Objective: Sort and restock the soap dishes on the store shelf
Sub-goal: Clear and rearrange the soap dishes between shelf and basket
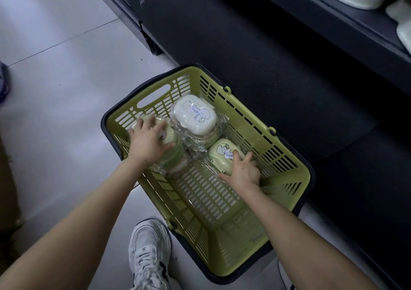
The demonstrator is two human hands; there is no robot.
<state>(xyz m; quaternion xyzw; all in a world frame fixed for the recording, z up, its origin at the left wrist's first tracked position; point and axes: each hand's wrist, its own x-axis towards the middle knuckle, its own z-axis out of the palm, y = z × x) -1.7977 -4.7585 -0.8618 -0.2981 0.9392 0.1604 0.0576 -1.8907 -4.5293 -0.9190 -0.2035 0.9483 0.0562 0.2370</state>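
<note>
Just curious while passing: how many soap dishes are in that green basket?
3 show clearly: the left green soap dish under the left hand, the white soap dish at the far side, the right green soap dish under the right hand. Wrapped stacks below may hide more.

White shoe (148, 256) tongue reads "JB"; the soap dish labels (194, 110) are unreadable.

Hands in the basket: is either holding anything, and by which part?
Left hand grips the wrapped green stack from above, fingers spread over its top. Right hand grips the single green dish by its near end.
</note>
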